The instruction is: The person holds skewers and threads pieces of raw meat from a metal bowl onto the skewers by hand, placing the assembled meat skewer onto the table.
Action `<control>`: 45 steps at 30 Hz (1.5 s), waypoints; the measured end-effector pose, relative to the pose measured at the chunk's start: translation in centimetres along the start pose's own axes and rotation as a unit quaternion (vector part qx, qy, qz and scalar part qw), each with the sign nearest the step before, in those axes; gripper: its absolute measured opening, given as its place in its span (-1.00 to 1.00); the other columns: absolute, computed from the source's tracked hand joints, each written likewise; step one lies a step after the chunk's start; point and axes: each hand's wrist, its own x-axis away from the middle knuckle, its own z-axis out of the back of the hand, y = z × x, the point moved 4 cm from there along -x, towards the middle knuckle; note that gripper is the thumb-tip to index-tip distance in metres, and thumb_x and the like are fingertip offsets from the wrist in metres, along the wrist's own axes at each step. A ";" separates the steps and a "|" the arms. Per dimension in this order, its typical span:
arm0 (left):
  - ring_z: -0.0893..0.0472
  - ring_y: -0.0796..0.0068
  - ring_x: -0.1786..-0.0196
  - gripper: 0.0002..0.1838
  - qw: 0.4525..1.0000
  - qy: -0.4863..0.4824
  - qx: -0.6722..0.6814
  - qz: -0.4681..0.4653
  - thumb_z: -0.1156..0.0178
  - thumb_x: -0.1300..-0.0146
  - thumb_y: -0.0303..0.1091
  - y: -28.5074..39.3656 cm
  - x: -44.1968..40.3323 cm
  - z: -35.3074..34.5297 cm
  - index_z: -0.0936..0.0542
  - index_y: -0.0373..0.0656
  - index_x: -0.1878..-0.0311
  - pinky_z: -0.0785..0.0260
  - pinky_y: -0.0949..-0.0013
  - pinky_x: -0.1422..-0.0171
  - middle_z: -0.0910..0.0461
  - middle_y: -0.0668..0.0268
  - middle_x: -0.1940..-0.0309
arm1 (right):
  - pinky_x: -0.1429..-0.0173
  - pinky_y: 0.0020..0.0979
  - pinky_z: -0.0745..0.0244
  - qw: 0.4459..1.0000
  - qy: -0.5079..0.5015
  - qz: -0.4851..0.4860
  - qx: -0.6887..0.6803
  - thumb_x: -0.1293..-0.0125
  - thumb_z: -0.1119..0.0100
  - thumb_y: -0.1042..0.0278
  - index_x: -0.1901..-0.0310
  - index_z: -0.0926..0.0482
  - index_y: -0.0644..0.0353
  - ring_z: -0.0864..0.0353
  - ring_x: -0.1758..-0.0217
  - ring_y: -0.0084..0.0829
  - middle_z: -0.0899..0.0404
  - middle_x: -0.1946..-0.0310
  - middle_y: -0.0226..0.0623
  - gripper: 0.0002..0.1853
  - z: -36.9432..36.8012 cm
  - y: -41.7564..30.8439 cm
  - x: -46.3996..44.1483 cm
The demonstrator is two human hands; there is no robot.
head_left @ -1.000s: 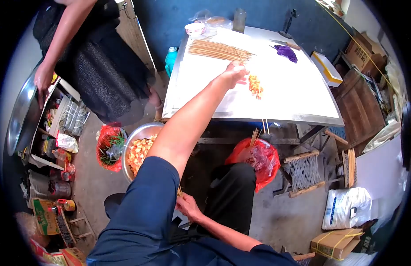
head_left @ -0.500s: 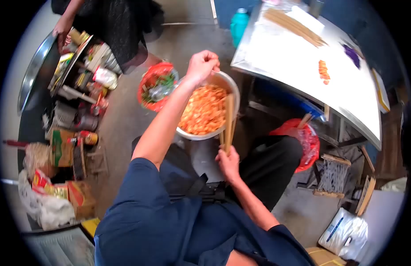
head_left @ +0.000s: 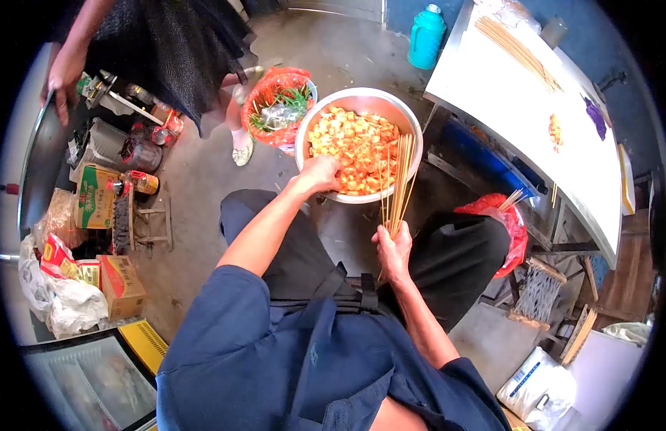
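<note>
Many sticks (head_left: 402, 172) in R hand's (head_left: 394, 248) grip, far ends over orange chunks (head_left: 351, 136) in bowl (head_left: 379, 103); L hand (head_left: 320, 174) at bowl's near-left edge, can't tell if gripping. Best keep sticks snug & steady.

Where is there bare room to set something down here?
On the white table, between the stick pile, the near edge and the row of orange pieces. Also the floor between the teal flask and the bowl. The bowl is crowded: left hand at the rim, sticks from the right hand over it.
</note>
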 end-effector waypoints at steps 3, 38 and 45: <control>-0.63 0.08 0.28 -0.76 0.999 0.026 -0.006 -0.019 -0.25 0.15 -0.28 -0.2 -0.2 -1.2 -0.60 -0.18 0.38 -0.43 0.11 0.22 -0.61 0.09 0.46 | 0.36 -0.45 -0.41 1.000 -0.013 0.003 -0.004 -0.27 -0.12 0.37 0.26 -0.40 0.26 -0.49 0.49 -0.55 -0.54 0.56 -0.36 -0.84 -0.2 0.3 0.1; -0.65 0.15 0.36 -0.84 0.997 0.050 0.042 0.032 -0.25 0.16 -0.30 -1.7 -0.6 -0.9 -0.65 -0.16 0.49 -0.46 0.18 0.26 -0.62 0.08 0.51 | 0.58 -0.59 -0.19 0.994 -0.048 -0.028 -0.091 -0.33 -0.07 0.35 0.27 -0.40 0.18 -0.27 0.66 -0.69 -0.47 0.63 -0.47 -0.89 -0.7 0.5 0.3; -0.64 0.14 0.28 -0.77 1.000 -0.018 0.014 -0.007 -0.29 0.22 -0.32 -0.1 -0.3 -0.6 -0.63 -0.15 0.39 -0.46 0.17 0.21 -0.64 0.15 0.43 | 0.58 -0.58 -0.20 0.991 -0.061 -0.044 -0.112 -0.33 -0.07 0.35 0.27 -0.40 0.17 -0.27 0.67 -0.69 -0.47 0.63 -0.48 -0.89 -0.7 0.2 0.4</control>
